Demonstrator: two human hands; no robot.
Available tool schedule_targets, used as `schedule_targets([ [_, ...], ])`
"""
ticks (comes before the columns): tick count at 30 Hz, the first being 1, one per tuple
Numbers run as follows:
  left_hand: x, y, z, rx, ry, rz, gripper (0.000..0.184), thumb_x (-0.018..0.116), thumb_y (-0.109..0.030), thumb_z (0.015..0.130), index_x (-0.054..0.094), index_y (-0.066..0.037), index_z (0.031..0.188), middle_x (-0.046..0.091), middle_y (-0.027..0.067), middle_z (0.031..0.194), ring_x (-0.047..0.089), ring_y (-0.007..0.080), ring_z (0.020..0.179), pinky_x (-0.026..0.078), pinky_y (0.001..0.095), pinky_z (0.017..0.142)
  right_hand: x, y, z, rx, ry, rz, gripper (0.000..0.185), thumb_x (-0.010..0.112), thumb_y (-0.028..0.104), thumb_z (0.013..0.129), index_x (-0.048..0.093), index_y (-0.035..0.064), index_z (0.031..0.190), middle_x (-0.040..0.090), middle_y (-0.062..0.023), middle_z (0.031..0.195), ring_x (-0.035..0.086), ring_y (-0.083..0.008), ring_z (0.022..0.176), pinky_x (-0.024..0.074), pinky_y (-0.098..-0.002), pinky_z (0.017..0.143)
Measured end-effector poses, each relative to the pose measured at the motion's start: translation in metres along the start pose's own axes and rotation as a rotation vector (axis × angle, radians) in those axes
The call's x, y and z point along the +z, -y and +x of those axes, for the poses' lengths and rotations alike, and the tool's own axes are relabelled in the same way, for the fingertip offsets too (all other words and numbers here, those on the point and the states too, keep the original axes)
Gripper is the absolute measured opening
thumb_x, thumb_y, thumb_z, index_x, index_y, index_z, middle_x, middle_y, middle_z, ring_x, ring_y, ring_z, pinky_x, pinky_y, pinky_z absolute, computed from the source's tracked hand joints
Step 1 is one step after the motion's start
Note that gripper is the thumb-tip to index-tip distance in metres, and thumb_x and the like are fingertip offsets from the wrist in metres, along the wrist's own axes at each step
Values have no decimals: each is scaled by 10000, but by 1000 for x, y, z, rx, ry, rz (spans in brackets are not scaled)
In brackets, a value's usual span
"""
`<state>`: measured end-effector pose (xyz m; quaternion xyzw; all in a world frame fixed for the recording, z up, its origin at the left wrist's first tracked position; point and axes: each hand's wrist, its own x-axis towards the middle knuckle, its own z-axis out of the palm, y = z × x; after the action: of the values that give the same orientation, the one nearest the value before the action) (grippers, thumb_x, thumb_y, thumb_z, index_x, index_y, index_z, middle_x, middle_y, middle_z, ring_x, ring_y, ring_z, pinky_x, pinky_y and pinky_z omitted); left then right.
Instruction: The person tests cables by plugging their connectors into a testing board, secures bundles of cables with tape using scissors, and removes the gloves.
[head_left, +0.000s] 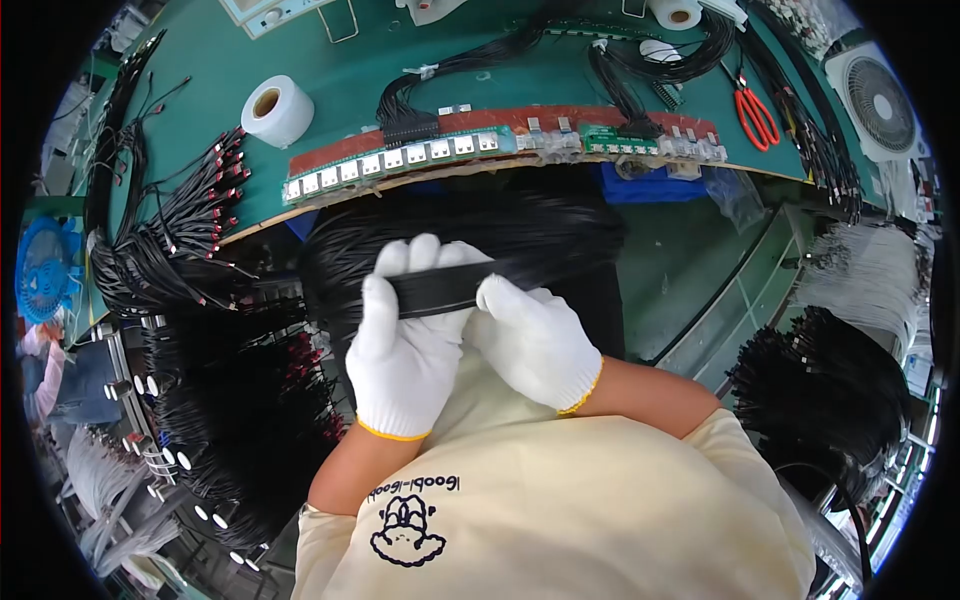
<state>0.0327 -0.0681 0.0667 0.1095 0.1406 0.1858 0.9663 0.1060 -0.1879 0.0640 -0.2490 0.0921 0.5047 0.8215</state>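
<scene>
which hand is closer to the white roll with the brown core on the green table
Left. The white-gloved left hand is nearer the body than the roll and to its right; the white-gloved right hand is farther right, beyond the left one.

A long desk (pixel 370 80) with a smooth green top curves across the scene. Along its edge nearest the seated worker lies a reddish-brown strip (pixel 345 152), bearing a row of white square connectors (pixel 394 158) and green circuit boards. Two black cable bundles run onto the strip from the desk's far side. Left of it, from the worker's side, stands a white roll with a brown core (pixel 278 111); farther left, black cables with red tips (pixel 212 190) fan out to the edge. Toward the right lie red-handled pliers or scissors (pixel 757 118), just beside more long black cables (pixel 815 145). A second white roll (pixel 678 14) sits farther back, partly cut off.
</scene>
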Motion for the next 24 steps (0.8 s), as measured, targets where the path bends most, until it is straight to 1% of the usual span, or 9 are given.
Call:
schedule_targets([
  [4,0,-6,-6,-44,-127,84,343,473,-281,1007,488,-45,1255,518,125,1309,468,317,1268,377,515,1088,14,9,5,-122,-58,96,272,490,130,974,566,-4,1198,580,-94,1153,527,-198,1135,394,-415,1033],
  [8,-12,-26,-8,16,-340,-14,319,506,-279,995,509,-46,1214,581,96,1183,521,290,1195,410,506,1065,-8,23,8,-82,-68,317,177,558,163,960,618,27,1056,612,-108,1108,580,-244,1079,442,-432,1016],
  [12,-24,-64,-20,155,-175,180,282,494,-276,1002,498,-54,1176,559,54,1087,529,242,1083,434,446,1022,-30,46,-7,-188,-30,240,183,560,204,964,607,54,1057,613,-97,1109,579,-258,1095,447,-428,997],
  [16,-27,-68,-10,382,-236,394,326,488,-299,1007,466,-59,1226,502,-16,971,487,146,945,424,361,930,-59,68,-20,-425,-118,172,218,537,260,979,575,69,1079,607,-86,1116,559,-259,1124,428,-465,1014],
  [17,-39,-61,2,330,-206,316,374,489,-333,1002,453,-57,1252,514,-33,922,495,121,900,440,352,900,-61,71,-17,-451,-225,178,207,541,261,977,575,79,1068,610,-79,1097,563,-256,1094,424,-463,1003],
  [20,-62,-32,10,-81,-284,-329,310,496,-406,983,557,-149,1145,522,-96,769,543,114,765,462,354,865,-71,86,-13,-565,4,98,188,539,257,977,571,84,1042,612,-69,1068,568,-254,1049,421,-453,984],
  [21,-59,-24,6,-121,-158,-228,287,504,-421,973,572,-169,1093,532,-112,766,556,112,767,461,360,869,-66,92,-20,-599,-128,119,177,531,255,979,566,86,1020,614,-64,1046,569,-256,1017,416,-448,968],
  [23,-41,-21,10,-101,181,-13,294,503,-465,955,556,-187,1036,573,-103,860,581,123,868,452,391,914,-63,106,-35,-655,-54,40,188,507,255,989,540,75,1033,575,-59,1011,550,-249,1018,415,-451,965],
  [24,-21,-22,5,64,-97,31,301,497,-436,967,528,-152,1061,569,-48,958,564,156,949,438,413,971,-62,115,-39,-698,10,-15,186,498,251,992,529,72,1035,559,-57,1009,542,-244,1012,410,-448,962],
])
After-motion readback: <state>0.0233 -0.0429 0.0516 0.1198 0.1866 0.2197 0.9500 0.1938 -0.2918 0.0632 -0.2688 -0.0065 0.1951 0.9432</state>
